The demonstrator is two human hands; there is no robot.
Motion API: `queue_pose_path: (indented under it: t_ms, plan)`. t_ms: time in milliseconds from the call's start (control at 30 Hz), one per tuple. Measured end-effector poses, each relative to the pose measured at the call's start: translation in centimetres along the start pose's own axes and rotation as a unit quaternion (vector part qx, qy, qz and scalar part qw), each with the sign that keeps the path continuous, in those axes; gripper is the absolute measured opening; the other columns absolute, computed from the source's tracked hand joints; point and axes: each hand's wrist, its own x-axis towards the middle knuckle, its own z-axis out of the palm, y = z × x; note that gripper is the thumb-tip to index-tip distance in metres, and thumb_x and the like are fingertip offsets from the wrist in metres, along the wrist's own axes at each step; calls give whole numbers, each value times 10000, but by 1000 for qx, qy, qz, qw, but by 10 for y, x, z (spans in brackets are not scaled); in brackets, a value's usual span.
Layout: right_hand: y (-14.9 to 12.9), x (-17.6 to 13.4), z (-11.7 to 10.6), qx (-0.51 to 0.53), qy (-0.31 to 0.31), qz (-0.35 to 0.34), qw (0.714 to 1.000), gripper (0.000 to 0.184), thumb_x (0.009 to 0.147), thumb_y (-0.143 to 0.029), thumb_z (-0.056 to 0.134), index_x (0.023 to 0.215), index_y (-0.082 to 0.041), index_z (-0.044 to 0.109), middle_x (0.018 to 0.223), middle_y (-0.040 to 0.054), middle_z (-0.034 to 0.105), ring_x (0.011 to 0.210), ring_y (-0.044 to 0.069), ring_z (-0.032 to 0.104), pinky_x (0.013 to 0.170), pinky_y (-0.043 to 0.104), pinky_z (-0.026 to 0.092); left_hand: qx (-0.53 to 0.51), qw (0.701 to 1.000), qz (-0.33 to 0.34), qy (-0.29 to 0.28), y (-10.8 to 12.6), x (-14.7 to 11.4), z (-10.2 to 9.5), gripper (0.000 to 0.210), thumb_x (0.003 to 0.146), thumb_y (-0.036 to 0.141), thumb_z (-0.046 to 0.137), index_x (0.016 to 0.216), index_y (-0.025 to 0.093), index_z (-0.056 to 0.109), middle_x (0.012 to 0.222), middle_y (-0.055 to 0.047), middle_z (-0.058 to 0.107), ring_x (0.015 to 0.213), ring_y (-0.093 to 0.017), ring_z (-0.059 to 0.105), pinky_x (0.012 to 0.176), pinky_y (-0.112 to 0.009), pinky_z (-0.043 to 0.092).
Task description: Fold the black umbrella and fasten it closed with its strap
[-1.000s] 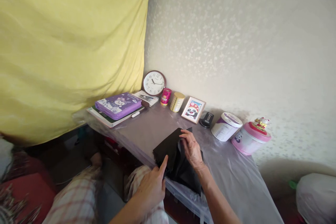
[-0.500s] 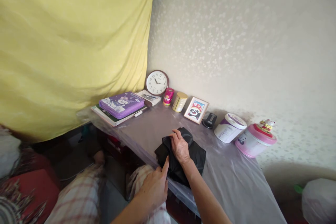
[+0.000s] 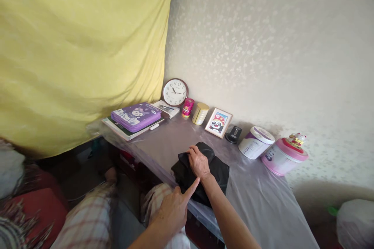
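Observation:
A bundle of thin, slightly shiny black fabric (image 3: pixel 217 171) lies folded at the table's near edge; what it is exactly I cannot make out. My right hand (image 3: pixel 199 163) rests on top, its fingers bent over a fold and gripping it. Lower and to the left is my left hand (image 3: pixel 173 206), its index finger stretched out so that the tip appears close to my right wrist. The left hand's other fingers are mostly hidden beneath it. Some of the fabric is covered by my hands and right forearm.
Along the wall stand a clock (image 3: pixel 175 92), a pink can (image 3: pixel 187 108), a cream tin (image 3: pixel 200 114), a panda picture frame (image 3: pixel 219 123), a black stapler-like object (image 3: pixel 233 134), a white tub (image 3: pixel 256 142) and a pink-lidded container (image 3: pixel 284 156). A purple case (image 3: pixel 136 116) lies on books at left.
My left hand has shifted slightly, its index finger moving from the fabric's left edge toward my right wrist. The right hand stays on the fabric, moved slightly left.

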Motion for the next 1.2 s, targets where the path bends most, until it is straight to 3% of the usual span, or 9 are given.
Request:
queue_pose_path:
  t_ms: [233, 700, 900, 1033, 1200]
  plan:
    - [-1, 0, -1, 10, 12, -4, 1000, 234, 904, -170, 365, 969, -225, 583, 1114, 44, 571, 915, 127, 601, 749, 202, 485, -15, 999, -21, 31, -1, 1, 9, 745, 799, 87, 365, 1417, 317, 19, 897, -91, 588, 716, -204, 604, 614, -289, 394]
    - [0, -3, -7, 65, 21, 2, 998, 217, 912, -217, 376, 989, -222, 579, 1066, 46, 595, 892, 130, 612, 773, 221, 495, -25, 999, -39, 20, 3, 1, 11, 663, 807, 95, 351, 1426, 194, 136, 981, -131, 592, 759, -212, 606, 624, -293, 390]
    - [0, -35, -29, 150, 32, -87, 984, 240, 921, -241, 374, 959, -213, 609, 1030, 55, 638, 984, 142, 589, 892, 291, 464, -39, 998, -46, 24, 3, -1, 11, 632, 831, 111, 359, 1423, 199, 152, 999, -126, 591, 749, -190, 609, 619, -272, 378]
    - [14, -42, -24, 114, 7, -113, 987, 236, 912, -247, 409, 1001, -213, 625, 1082, 60, 646, 1094, 170, 543, 993, 391, 380, -38, 998, -52, 24, 4, 0, 13, 638, 824, 100, 359, 1422, 192, 156, 985, -124, 592, 737, -185, 607, 607, -268, 377]
    - [51, -17, -5, 64, 20, -56, 996, 282, 918, -257, 388, 1059, -192, 623, 1163, 83, 614, 1166, 197, 494, 1015, 439, 333, -38, 997, -62, 17, 5, 2, 18, 652, 809, 89, 367, 1422, 166, 158, 982, -125, 590, 745, -190, 602, 611, -272, 386]
